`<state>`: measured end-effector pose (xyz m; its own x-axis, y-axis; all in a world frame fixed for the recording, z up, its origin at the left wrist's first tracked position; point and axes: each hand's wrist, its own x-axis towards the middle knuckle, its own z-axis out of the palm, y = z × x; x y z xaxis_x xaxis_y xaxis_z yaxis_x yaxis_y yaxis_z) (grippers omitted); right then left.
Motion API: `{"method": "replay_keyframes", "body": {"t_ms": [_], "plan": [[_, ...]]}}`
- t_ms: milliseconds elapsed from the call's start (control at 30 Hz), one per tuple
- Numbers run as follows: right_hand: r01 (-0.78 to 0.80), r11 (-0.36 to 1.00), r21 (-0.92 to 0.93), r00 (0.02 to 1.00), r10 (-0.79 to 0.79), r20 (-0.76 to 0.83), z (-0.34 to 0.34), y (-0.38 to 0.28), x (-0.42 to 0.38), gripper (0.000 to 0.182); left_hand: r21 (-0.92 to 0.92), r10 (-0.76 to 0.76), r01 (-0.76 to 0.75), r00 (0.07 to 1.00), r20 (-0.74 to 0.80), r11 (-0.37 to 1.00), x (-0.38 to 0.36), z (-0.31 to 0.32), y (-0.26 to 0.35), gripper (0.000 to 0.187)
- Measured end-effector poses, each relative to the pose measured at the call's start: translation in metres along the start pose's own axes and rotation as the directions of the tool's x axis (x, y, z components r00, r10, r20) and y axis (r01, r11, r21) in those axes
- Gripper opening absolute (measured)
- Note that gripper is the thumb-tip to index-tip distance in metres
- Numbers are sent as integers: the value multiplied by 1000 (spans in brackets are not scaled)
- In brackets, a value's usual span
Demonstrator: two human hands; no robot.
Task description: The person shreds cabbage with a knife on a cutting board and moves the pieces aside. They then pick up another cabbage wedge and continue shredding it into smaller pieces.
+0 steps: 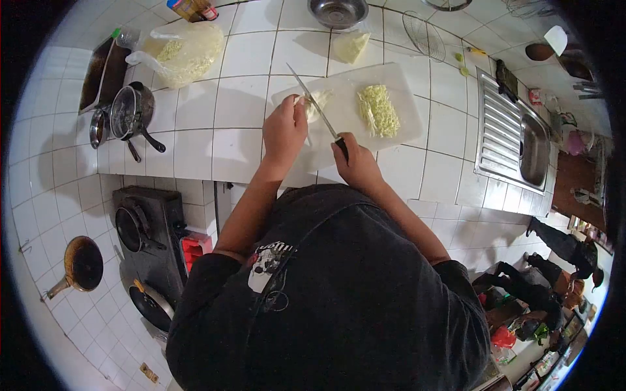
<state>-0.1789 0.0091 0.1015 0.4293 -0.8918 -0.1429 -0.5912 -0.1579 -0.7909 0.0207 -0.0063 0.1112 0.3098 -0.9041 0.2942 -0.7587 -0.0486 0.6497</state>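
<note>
My right hand [355, 159] is closed round the black handle of a knife [316, 104], whose blade points up and to the left. On the left part of a white cutting board [407, 98], my left hand [285, 129] has its fingers bent against a pale piece of cabbage [317, 104] beside the blade. How much it grips is partly hidden by the fingers. A heap of shredded cabbage [378, 112] lies on the right part of the board. Behind the board's far edge sits a larger cabbage wedge [351, 47].
A plastic bag of shreds [189, 55] and pots [132, 112] stand at the left. A metal bowl [338, 12] and a wire strainer [424, 36] are at the back. The sink [535, 153] is at the right, a stove [153, 228] lower left.
</note>
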Motion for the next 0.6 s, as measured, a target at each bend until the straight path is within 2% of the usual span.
{"method": "replay_keyframes", "body": {"t_ms": [200, 267, 367, 600], "plan": [[-43, 999, -21, 999, 44, 30, 4, 10, -5, 30, -38, 81, -82, 996, -44, 996, -19, 16, -7, 19], [-35, 999, -21, 999, 36, 21, 6, 12, -4, 29, -31, 38, -37, 999, 38, 999, -29, 17, 1, 17], [-44, 999, -10, 999, 44, 27, 10, 14, 5, 27, -36, 67, -63, 990, 124, 997, -41, 22, 1, 21], [-79, 996, -52, 995, 81, 49, 18, 22, 11, 26, -73, 97, -88, 987, 127, 993, -52, 24, -4, 21]]}}
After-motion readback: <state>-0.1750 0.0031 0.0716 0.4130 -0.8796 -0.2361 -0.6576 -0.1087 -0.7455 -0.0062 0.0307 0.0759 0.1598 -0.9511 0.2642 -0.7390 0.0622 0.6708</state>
